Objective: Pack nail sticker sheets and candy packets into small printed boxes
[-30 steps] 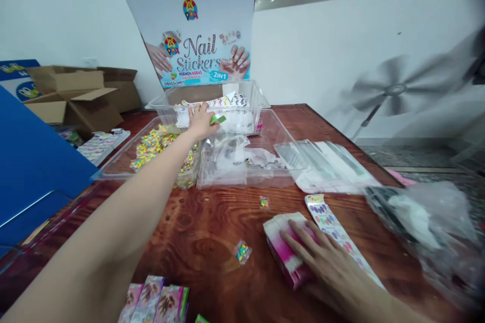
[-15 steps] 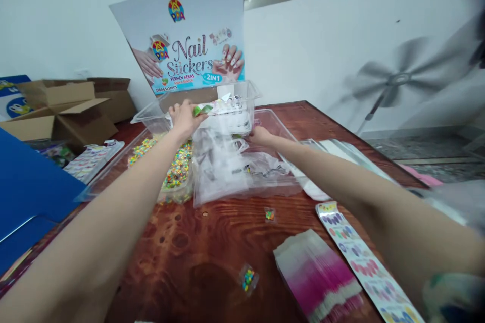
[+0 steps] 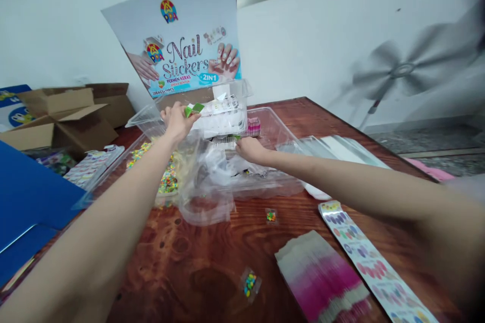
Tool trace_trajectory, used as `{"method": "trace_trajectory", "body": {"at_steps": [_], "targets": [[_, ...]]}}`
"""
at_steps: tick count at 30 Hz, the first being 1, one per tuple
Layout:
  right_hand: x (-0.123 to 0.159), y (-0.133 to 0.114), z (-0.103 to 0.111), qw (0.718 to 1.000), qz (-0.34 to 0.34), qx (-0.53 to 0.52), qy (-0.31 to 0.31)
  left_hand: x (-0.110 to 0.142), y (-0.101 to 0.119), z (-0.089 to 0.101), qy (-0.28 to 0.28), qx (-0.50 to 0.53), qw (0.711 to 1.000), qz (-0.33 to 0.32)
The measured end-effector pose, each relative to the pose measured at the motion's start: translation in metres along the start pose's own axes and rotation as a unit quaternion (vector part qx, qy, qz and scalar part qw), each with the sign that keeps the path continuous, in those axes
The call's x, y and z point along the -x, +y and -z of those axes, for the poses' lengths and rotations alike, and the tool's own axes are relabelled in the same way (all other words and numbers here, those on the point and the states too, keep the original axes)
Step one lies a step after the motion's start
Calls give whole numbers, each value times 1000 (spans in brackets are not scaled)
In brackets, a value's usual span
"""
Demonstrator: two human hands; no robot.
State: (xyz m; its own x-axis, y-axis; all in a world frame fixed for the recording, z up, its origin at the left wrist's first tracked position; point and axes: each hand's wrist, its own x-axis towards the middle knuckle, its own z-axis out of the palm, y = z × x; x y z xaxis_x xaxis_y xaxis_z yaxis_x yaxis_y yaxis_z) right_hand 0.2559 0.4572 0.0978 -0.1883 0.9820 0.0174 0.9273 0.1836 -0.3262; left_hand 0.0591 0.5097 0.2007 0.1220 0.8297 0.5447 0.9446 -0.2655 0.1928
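Taking the right hand [image 3: 253, 151] as the middle of the clock, it reaches into a large clear tray [image 3: 273, 126], knuckles up. Its fingers are curled out of sight at the edge of some pale packets [image 3: 224, 143], so I cannot tell whether it grips them; those packets sit at 10 o'clock, just beside it. The left hand [image 3: 177, 120], also toward 10 but farther off, is at the left part of a smaller clear tub [image 3: 246, 92] and has a green packet [image 3: 194, 109] pinched narrowly between thumb and fingers. White sticker sheets [image 3: 223, 121] lie in that tub, at 11. A few pink packets [image 3: 253, 126] stand in the tray at 12.

Bright sweets [image 3: 168, 179] fill the tray's left side at 8, with blurred plastic bags [image 3: 206, 209] at 7. On the wooden table [image 3: 178, 272], two little sweet bags, one near [image 3: 271, 216] and one farther [image 3: 250, 283], lie close to 6. A pink-and-white pile [image 3: 322, 277] is at 5, with a long sticker strip [image 3: 373, 262] beside it at 4. The printed box lid [image 3: 182, 43] stands at 11, and a fan [image 3: 402, 69] is at 2
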Motion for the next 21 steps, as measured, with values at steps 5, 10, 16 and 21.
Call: {"method": "trace_trajectory", "body": {"at_steps": [5, 10, 16, 21], "targets": [[10, -13, -9, 995, -42, -89, -32, 3, 3, 6, -20, -8, 1000, -3], [32, -24, -20, 986, -8, -148, -69, 8, 1, 10, -38, -3, 999, -15], [23, -9, -9, 1000, -13, -21, 14, 7, -4, 5, -28, -5, 999, -20], [8, -14, -16, 994, 35, 78, 74, 7, -7, 4, -34, -7, 999, -27]]}}
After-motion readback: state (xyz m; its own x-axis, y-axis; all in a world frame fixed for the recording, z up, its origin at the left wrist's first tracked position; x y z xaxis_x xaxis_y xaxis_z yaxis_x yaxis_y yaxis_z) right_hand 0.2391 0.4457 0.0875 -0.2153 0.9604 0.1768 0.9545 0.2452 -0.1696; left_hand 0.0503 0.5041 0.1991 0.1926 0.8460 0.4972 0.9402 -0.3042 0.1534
